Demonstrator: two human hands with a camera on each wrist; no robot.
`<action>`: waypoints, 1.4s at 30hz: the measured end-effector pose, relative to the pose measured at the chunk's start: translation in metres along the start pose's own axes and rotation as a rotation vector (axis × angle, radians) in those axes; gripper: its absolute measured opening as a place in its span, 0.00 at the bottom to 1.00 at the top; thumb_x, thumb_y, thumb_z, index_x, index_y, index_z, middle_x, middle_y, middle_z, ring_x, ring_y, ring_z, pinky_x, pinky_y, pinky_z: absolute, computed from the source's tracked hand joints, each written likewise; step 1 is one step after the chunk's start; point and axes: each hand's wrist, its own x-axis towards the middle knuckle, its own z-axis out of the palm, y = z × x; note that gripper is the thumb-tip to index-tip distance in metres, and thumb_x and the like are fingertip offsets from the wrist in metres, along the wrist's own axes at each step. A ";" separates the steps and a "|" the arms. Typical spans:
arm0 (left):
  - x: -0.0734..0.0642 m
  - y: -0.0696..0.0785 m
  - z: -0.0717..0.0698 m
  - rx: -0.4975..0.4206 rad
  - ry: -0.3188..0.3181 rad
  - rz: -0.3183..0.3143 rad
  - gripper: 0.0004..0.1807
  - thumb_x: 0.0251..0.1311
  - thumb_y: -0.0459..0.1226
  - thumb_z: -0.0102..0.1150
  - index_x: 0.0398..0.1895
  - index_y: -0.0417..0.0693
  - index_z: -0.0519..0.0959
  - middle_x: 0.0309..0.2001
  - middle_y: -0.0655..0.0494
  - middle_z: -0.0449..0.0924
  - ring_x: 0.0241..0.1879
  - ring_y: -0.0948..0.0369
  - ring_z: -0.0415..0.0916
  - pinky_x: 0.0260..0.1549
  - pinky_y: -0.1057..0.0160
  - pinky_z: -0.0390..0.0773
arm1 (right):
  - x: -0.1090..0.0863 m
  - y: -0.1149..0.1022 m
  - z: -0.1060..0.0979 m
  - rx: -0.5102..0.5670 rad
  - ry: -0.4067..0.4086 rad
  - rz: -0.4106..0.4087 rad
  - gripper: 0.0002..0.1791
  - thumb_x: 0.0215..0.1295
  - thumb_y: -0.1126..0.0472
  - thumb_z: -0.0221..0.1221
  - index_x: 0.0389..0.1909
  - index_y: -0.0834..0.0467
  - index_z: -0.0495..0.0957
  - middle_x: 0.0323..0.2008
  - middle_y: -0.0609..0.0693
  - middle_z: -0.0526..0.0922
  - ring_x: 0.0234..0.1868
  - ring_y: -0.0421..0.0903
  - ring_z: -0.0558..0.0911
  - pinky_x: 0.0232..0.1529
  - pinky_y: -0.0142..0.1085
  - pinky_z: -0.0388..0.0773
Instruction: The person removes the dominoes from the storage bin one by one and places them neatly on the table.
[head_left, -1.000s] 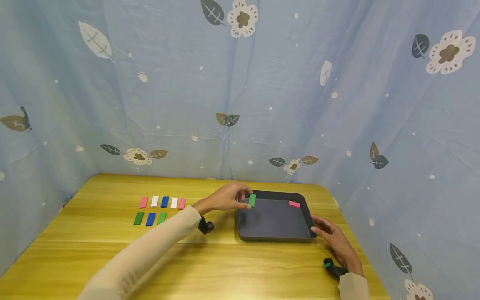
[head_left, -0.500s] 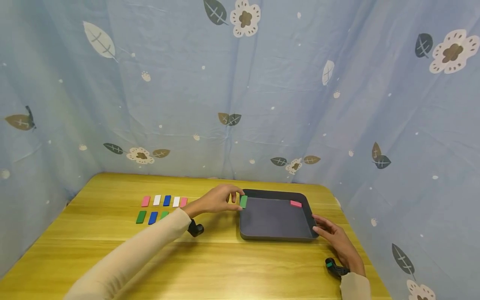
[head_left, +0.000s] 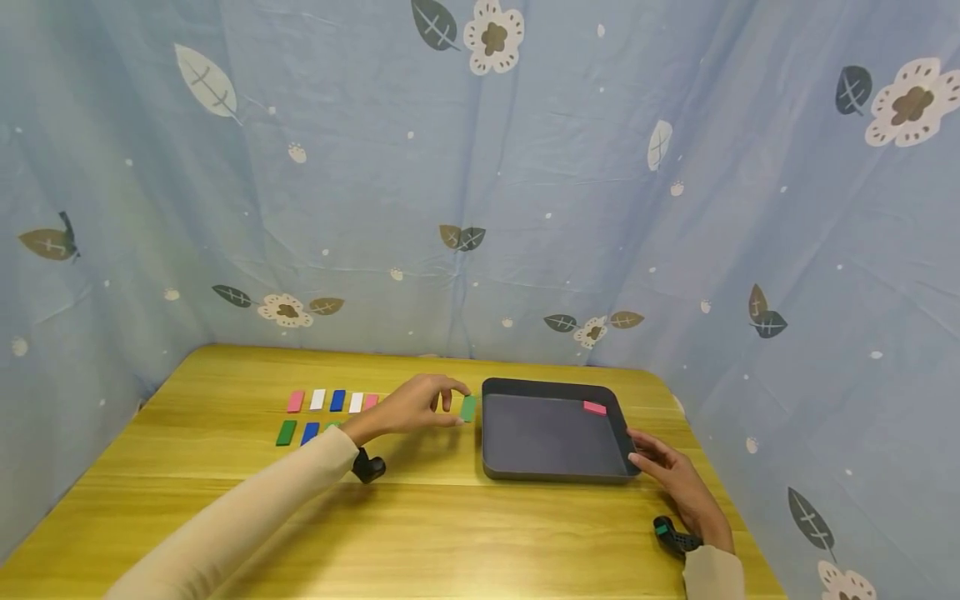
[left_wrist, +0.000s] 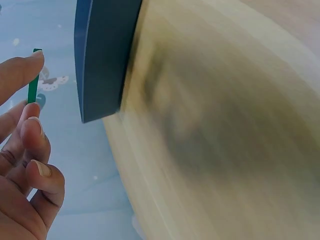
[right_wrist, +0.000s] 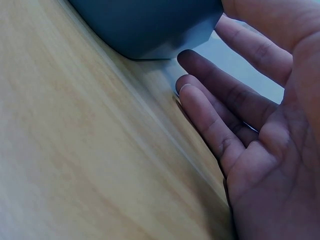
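My left hand [head_left: 408, 407] pinches a light green rectangular tile [head_left: 468, 408] between thumb and finger, just outside the left wall of a dark grey tray [head_left: 555, 479]. In the left wrist view the green tile [left_wrist: 33, 90] stands edge-on between two fingertips, with the tray's outer wall [left_wrist: 107, 60] beside it. At the tray's right wall, my right hand [head_left: 678, 479] rests with thumb and index finger against the rim. The right wrist view shows its other fingers [right_wrist: 205, 107] loosely extended below the tray [right_wrist: 150, 30]. A pink tile [head_left: 595, 407] lies inside the tray, back right.
Left on the wooden table [head_left: 450, 533] lie two rows of tiles. Pink [head_left: 296, 402], white [head_left: 318, 399] and blue [head_left: 337, 401] ones are in the back row. Dark green [head_left: 286, 432] and blue [head_left: 310, 432] stand in front, beside a green one partly behind my left arm.
My left hand has moved left with the green tile, from over the tray's left part to outside its left wall. My right hand stays at the tray's right side.
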 end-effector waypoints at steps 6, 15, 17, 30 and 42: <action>-0.018 -0.007 -0.003 0.003 0.003 -0.017 0.24 0.63 0.44 0.73 0.60 0.48 0.82 0.30 0.63 0.75 0.23 0.67 0.67 0.28 0.65 0.73 | -0.001 -0.001 0.000 0.000 0.004 0.005 0.35 0.72 0.47 0.64 0.76 0.50 0.68 0.72 0.55 0.69 0.60 0.42 0.75 0.55 0.27 0.73; -0.045 -0.017 -0.011 0.013 0.020 -0.078 0.26 0.62 0.44 0.73 0.61 0.47 0.81 0.30 0.63 0.75 0.23 0.65 0.69 0.26 0.64 0.72 | -0.001 0.000 0.000 -0.006 0.003 0.009 0.35 0.72 0.47 0.64 0.76 0.50 0.67 0.72 0.56 0.68 0.60 0.43 0.74 0.55 0.29 0.74; -0.051 -0.021 -0.011 0.013 0.029 -0.086 0.25 0.62 0.44 0.74 0.61 0.47 0.81 0.30 0.64 0.75 0.22 0.66 0.68 0.26 0.65 0.72 | -0.001 0.000 -0.001 -0.012 -0.004 0.012 0.35 0.73 0.47 0.63 0.77 0.50 0.66 0.73 0.56 0.68 0.60 0.43 0.74 0.55 0.29 0.74; -0.084 -0.035 -0.018 -0.024 0.060 -0.148 0.24 0.63 0.43 0.73 0.60 0.46 0.81 0.29 0.64 0.74 0.22 0.66 0.67 0.25 0.64 0.72 | -0.001 0.001 0.000 -0.015 -0.004 -0.021 0.34 0.73 0.47 0.63 0.76 0.50 0.68 0.71 0.56 0.69 0.59 0.41 0.75 0.55 0.28 0.73; -0.112 -0.048 -0.024 -0.017 0.099 -0.164 0.25 0.63 0.43 0.72 0.60 0.43 0.81 0.29 0.65 0.74 0.23 0.67 0.67 0.25 0.65 0.71 | -0.001 -0.001 -0.002 -0.015 -0.026 0.015 0.35 0.74 0.45 0.61 0.78 0.48 0.65 0.72 0.55 0.68 0.61 0.43 0.73 0.58 0.33 0.72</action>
